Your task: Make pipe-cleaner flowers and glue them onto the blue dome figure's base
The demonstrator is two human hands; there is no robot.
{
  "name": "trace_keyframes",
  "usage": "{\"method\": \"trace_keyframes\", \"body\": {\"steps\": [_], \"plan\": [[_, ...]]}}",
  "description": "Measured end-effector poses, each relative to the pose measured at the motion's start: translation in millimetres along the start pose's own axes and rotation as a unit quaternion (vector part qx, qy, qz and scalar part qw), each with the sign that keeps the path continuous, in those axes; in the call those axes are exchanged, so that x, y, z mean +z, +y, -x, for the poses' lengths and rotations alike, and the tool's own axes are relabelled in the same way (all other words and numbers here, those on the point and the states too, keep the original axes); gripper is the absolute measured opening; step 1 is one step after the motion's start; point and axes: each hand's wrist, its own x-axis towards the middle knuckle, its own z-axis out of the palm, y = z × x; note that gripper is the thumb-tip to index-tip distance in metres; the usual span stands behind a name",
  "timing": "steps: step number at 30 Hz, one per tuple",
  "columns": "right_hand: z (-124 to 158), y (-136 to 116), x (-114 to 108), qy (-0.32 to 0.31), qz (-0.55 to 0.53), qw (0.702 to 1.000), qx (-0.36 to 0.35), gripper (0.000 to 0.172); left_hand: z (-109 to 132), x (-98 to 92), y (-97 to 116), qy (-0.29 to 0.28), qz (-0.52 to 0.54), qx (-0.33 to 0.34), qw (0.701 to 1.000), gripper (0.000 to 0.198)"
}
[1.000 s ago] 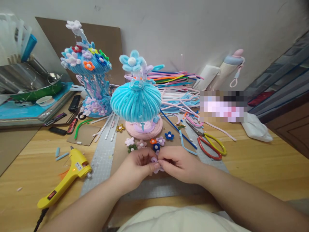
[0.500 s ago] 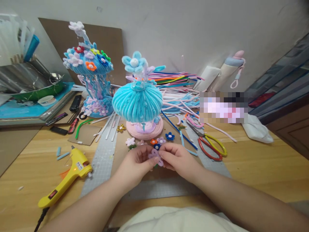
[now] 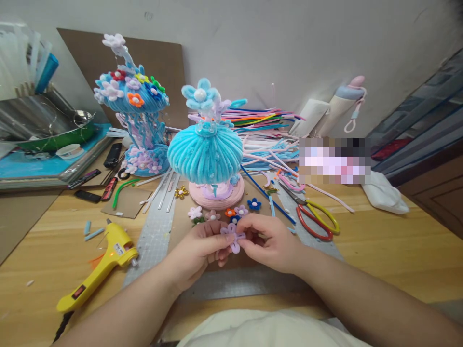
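Observation:
Between my two hands is a lilac pipe-cleaner flower (image 3: 235, 245) with looped petals. My left hand (image 3: 197, 248) pinches it from the left, thumb on top near its middle. On the other side, the fingertips of my right hand (image 3: 271, 241) close on a petal. Just beyond lie several small finished flowers: a pale pink flower (image 3: 194, 212), an orange flower (image 3: 230, 212) and a dark blue flower (image 3: 254, 204). Behind them stands a turquoise ribbed pipe-cleaner lamp shape (image 3: 206, 154) on a round pink base (image 3: 197, 195), topped by a light blue flower (image 3: 200, 95).
A yellow glue gun (image 3: 115, 248) lies at the left, its cord running toward me. Scissors (image 3: 314, 219) with red and yellow handles rest at the right. Further back are a flower-covered blue piece (image 3: 133, 96), a pile of pipe cleaners (image 3: 271, 144) and a green-rimmed pan (image 3: 58, 137).
The lilac flower has turned so its petals face up more openly. My left fingers have spread beneath it, and my right hand has shifted its grip on the petal.

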Motion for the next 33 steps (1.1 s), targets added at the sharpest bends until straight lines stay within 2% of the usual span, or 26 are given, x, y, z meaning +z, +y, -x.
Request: {"method": "trace_keyframes", "body": {"steps": [8,13,16,21,24,29,33], "plan": [[0.3,3.0,0.3,0.033,0.085,0.993,-0.069,0.005,-1.1,1.0,-3.7,0.004,-0.027,0.031,0.999,0.025],[0.9,5.3,0.9,0.037,0.095,0.992,-0.078,0.006,-3.8,-0.7,-5.6,0.014,-0.064,0.058,0.996,0.027],[1.0,2.6,0.4,0.027,0.082,0.995,-0.057,0.006,-6.3,-3.0,-6.7,0.021,-0.095,0.074,0.992,0.029],[-0.7,-2.4,0.6,0.005,0.001,0.999,0.033,0.008,-7.5,-1.8,-5.9,0.034,-0.176,0.072,0.981,0.028],[-2.5,-0.1,2.6,-0.006,-0.013,0.999,0.053,0.009,-6.2,1.0,-5.5,0.023,-0.227,0.082,0.970,0.025],[-5.0,2.6,6.1,-0.048,-0.101,0.988,0.105,0.016,-6.3,0.2,-8.0,0.024,-0.229,0.101,0.968,0.019],[-4.5,0.6,6.7,-0.034,-0.109,0.990,0.087,0.015,-8.4,-2.2,-10.5,0.015,-0.208,0.106,0.972,0.020]]}}
